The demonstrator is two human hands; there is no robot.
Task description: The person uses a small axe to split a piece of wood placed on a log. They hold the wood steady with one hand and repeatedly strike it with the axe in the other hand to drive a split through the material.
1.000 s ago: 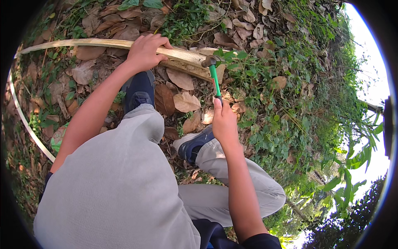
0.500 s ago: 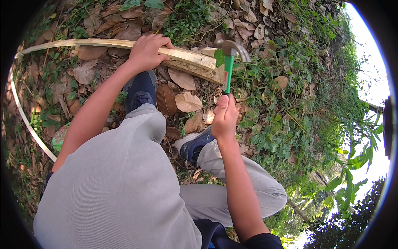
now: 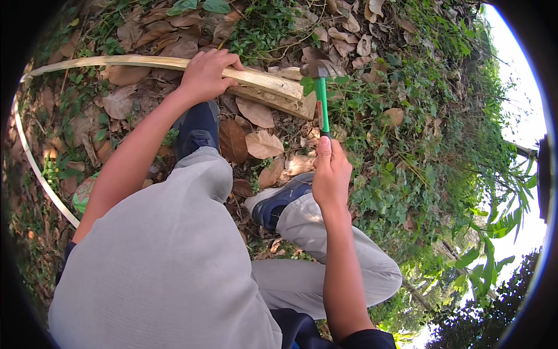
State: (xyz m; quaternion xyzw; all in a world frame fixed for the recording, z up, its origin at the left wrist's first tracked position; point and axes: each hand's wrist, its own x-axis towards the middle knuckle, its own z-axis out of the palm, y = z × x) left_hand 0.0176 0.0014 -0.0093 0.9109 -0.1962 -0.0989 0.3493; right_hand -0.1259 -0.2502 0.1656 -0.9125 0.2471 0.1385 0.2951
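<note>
My left hand [image 3: 208, 75] is closed over a long pale wooden strip [image 3: 268, 82], its fingers on the far side and the thumb on top near the right end. Under that end lies a rougher piece of wood [image 3: 276, 101] on the ground. In my right hand [image 3: 332, 174] is a claw hammer [image 3: 323, 103], gripped by the dark lower part of its green handle. The metal head is just right of the wood's ends, apart from the strip as far as I can see.
Dry brown leaves [image 3: 264, 143] and green plants [image 3: 383, 168] cover the ground. My shoes [image 3: 196, 131] and bent legs in grey trousers [image 3: 157, 250] are close to the wood. A thin pale strip [image 3: 36, 166] curves along the left. Trees and bushes stand at the right.
My right hand has moved a little to the right with the hammer, and the hammer's head has turned and dropped slightly. My left hand and the wooden strip are about where they were.
</note>
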